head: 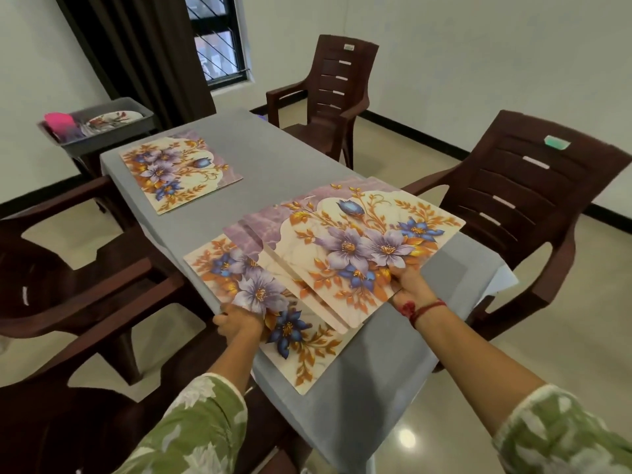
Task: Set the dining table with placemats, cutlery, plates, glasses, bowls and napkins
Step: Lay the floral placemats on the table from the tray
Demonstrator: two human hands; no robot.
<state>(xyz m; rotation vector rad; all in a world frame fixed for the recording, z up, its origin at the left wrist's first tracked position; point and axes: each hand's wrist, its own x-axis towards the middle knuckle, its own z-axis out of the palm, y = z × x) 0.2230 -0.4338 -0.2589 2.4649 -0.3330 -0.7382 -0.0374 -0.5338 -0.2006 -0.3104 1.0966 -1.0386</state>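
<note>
The left hand point(239, 325) clasps the near edge of a cream floral rectangular placemat point(301, 354) lying on the grey-clothed table point(273, 159). The right hand point(408, 283) pinches a fanned stack of matching placemats point(359, 244) overlapping it, thumb on top.

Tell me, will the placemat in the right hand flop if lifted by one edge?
Probably not: the placemat is flat though the right hand pinches only its near edge, so it looks stiff. It seems thin and light. Its smooth face may slide over the other mats.
</note>
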